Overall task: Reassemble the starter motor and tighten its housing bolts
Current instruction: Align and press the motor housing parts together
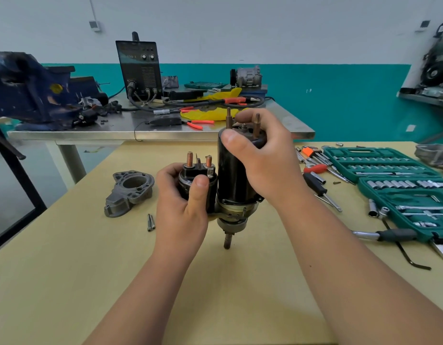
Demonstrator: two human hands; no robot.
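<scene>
The starter motor (234, 180) stands upright on its shaft tip on the tan table (66, 270), a black cylinder with two long bolts sticking out of its top. My right hand (262, 155) grips the upper end of that cylinder. My left hand (183, 202) wraps the black solenoid (195, 175) at the motor's left side, copper studs pointing up. A grey cast nose housing (128, 192) lies detached to the left. Two loose bolts (150, 222) rest beside my left wrist.
Two open green socket sets (402, 185) fill the right side, with a ratchet (384, 235), hex keys, a screwdriver (317, 186) and loose sockets around them. Behind stands a steel bench (165, 128) with a blue vise (34, 90), a welder box (141, 68), cables and pliers.
</scene>
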